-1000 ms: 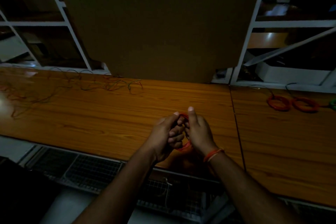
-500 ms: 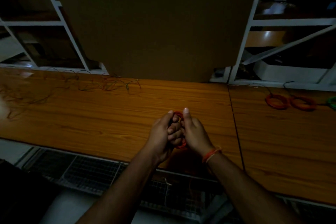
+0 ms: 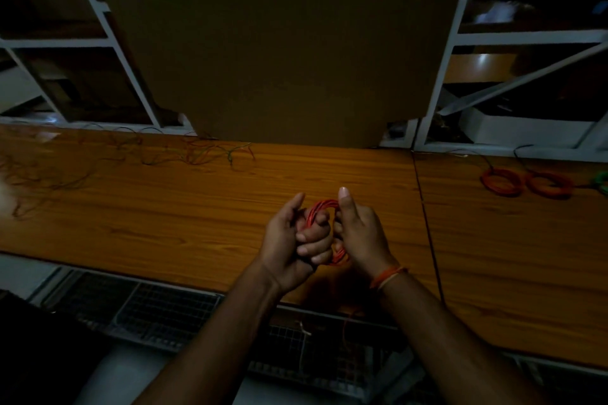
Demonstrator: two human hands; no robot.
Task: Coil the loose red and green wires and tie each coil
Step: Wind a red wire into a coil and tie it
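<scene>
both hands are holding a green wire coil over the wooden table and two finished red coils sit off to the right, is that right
Not quite: the coil in the hands is red, not green, as the head view shows. The left hand and right hand do both grip it over the wooden table, and two finished red coils do sit off to the right.

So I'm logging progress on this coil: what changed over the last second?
Little. Both hands kept their grip on the red coil; the left hand and right hand shifted slightly around it, thumbs still raised, so more of the coil's top loop shows. The finished red coils at right and the loose wires at left stayed put.
</scene>
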